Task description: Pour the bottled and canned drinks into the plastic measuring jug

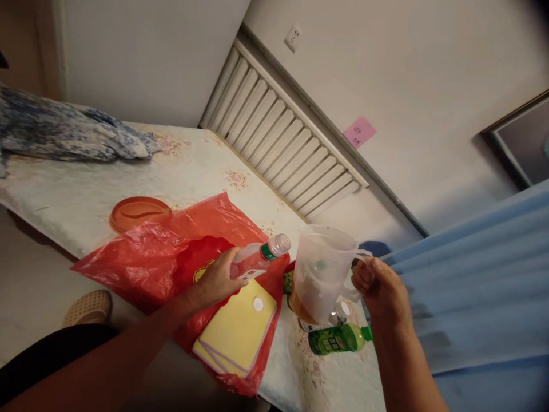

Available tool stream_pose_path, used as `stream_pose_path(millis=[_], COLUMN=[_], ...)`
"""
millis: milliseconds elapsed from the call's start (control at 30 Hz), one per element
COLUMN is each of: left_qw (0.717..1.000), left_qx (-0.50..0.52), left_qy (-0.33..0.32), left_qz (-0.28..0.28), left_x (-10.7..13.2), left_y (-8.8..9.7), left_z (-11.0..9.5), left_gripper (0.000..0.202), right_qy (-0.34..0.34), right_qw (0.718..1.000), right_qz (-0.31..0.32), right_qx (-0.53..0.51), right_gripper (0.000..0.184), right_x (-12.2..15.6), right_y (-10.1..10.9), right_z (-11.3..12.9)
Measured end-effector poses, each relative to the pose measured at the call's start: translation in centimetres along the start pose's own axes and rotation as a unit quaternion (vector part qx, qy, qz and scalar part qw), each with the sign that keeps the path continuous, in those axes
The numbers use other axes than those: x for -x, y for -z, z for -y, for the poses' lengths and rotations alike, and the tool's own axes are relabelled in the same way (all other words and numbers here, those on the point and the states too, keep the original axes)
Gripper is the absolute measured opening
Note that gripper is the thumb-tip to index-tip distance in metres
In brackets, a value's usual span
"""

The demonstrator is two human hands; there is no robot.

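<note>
My left hand (218, 278) is wrapped round a clear plastic bottle (251, 260) with a green neck band; its mouth is uncapped and tilts up to the right. In my right hand (381, 289) is the handle of a translucent plastic pitcher (323, 269). Some brownish liquid lies low in the pitcher, which leans a little. The bottle's mouth is close to the pitcher's left side, apart from its rim. Just below the pitcher lies a green-labelled drink bottle (338, 339) on its side. A second bottle's white cap (343, 309) shows beside it, the rest partly hidden.
A red plastic bag (141, 257) spreads over the patterned tablecloth (193, 166), with yellow folded cloths (240, 332) and a red scalloped tray (189, 269) on it. An orange lid (139, 212) lies behind. A radiator (283, 131) and a blue curtain (476, 286) border the table.
</note>
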State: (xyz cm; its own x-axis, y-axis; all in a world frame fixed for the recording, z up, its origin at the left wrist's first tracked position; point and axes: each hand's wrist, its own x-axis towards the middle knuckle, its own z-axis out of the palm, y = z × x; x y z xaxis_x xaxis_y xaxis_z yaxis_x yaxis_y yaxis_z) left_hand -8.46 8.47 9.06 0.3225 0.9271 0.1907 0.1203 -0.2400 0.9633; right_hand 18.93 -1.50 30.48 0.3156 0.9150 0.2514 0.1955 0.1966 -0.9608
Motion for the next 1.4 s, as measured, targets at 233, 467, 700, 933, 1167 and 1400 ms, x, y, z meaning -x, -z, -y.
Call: stream_pose_path(millis=[233,467,700,933,1167,1400], left_qw=[1.000,1.000,0.999,0.998,0.999,0.998], left_qx=[-0.022,-0.028,-0.038,-0.059,-0.050,-0.066], left_qy=[0.008,0.005,0.008,0.006,-0.003,-0.001], left_qz=[-0.009,-0.006,0.002,0.008,0.010,0.000], left_x=[-0.3,-0.3,-0.4,-0.7,-0.6,-0.7], left_y=[0.1,0.1,0.0,-0.1,-0.1,-0.1], left_z=[0.7,0.6,0.9,1.3,1.3,1.2], left_gripper=[0.063,0.057,0.062,0.064,0.060,0.063], right_qy=[0.008,0.017,0.001,-0.017,-0.024,-0.029], right_qw=[0.999,0.995,0.989,0.979,0.969,0.960], right_qz=[0.019,0.049,0.086,0.113,0.135,0.156], right_qx=[0.024,0.081,0.123,0.170,0.204,0.230], right_gripper=[0.046,0.044,0.045,0.041,0.044,0.044], right_x=[0.0,-0.6,-1.4,-2.1,-2.5,-2.9], right_y=[-0.7,-0.8,-0.2,-0.1,-0.7,-1.4], right_z=[1.3,2.7,2.9,3.7,4.4,5.3])
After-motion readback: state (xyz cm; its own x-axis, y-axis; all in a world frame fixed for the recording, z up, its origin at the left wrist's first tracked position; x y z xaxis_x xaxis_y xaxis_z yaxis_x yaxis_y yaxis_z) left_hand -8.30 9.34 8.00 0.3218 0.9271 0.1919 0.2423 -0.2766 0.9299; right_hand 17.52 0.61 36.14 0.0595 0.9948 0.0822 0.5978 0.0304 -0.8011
